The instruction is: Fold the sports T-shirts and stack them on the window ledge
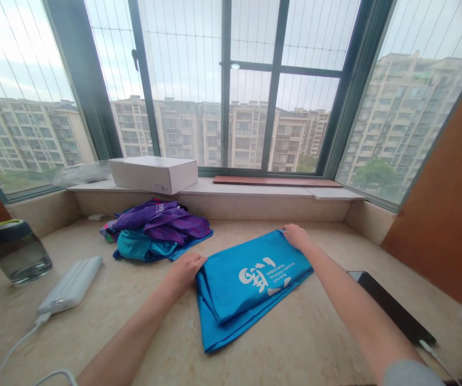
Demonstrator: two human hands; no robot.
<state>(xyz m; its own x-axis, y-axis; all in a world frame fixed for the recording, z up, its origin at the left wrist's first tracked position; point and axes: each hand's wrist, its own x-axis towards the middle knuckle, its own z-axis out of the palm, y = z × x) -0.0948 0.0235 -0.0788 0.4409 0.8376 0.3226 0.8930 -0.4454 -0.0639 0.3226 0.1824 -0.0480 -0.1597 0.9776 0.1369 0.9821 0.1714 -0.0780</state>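
A folded bright blue shirt (231,284) with white characters and the words "Dalian International Marathon" lies on the stone counter. My left hand (189,269) pinches its far left corner, fingers closed on the cloth. At the far right corner, my right hand (296,236) grips the folded edge, its fingertips partly hidden. The layers of the shirt are slightly offset, so a lower layer shows along the near side. Just beyond my left hand sits a crumpled heap of purple and teal clothes (162,228).
At left stand a dark-lidded water bottle (17,254) and a white power bank (71,284) with a cable. A black phone (392,308), plugged in, lies beside my right forearm. A white box (154,174) and a reddish-brown strip (275,182) rest on the window ledge.
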